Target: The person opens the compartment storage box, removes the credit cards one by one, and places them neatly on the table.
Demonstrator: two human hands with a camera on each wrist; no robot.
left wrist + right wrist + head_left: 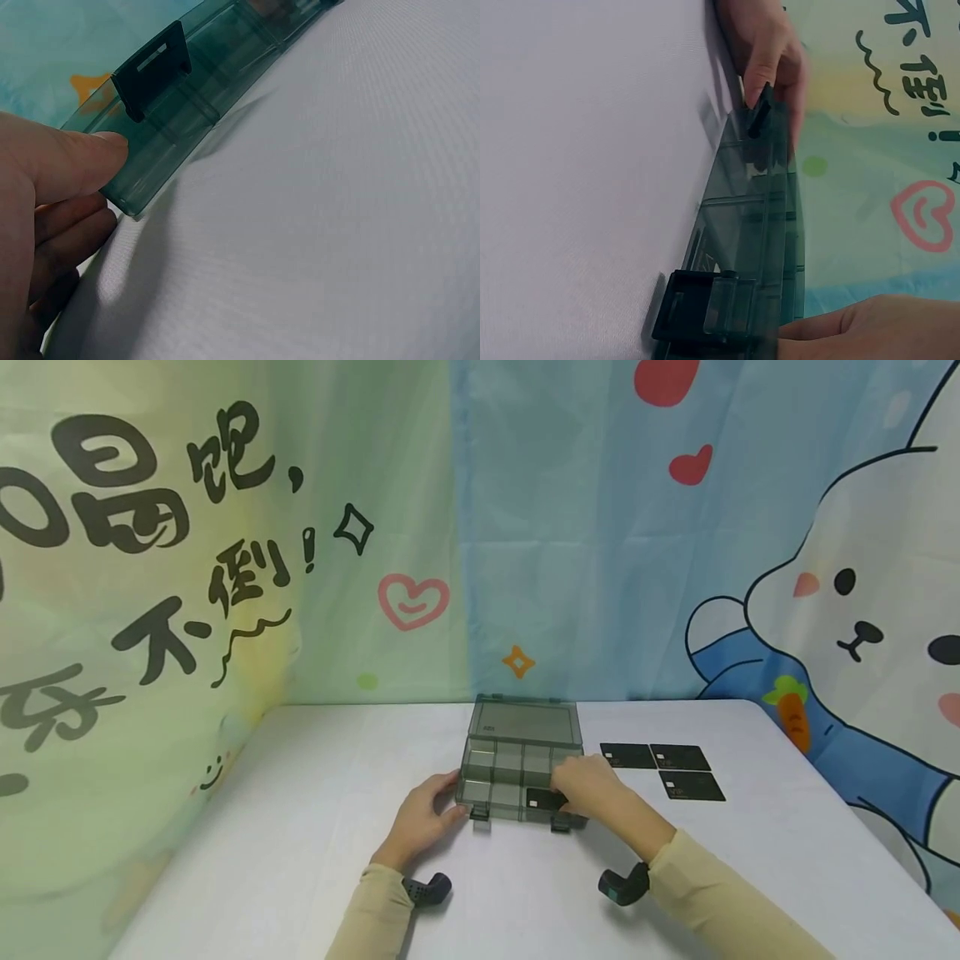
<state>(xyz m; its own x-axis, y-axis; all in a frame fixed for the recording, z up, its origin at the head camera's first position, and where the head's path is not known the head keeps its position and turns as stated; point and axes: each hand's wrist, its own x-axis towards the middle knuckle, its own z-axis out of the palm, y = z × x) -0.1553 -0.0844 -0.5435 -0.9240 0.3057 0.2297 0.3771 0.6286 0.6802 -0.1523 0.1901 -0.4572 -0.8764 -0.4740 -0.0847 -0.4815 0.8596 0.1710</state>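
An organizer box (506, 762) of smoky clear plastic stands on the table, its lid (525, 723) tilted back and its compartments facing up. My left hand (422, 820) grips the box's front left corner; in the left wrist view the thumb (109, 157) lies on the front wall, the other fingers round the side. My right hand (592, 789) reaches into the front right part of the box. There it holds the right end of a black chip card (543, 799). Its fingertips are hidden in the head view and mostly out of the right wrist view (870, 334).
Three more black cards lie flat right of the box: one at the left (627, 756), one beside it (681, 757), one in front (692, 786). Two dark latches hang at the box's front, left (480, 812) and right (561, 822). A printed curtain (375, 527) hangs behind the white table (337, 752).
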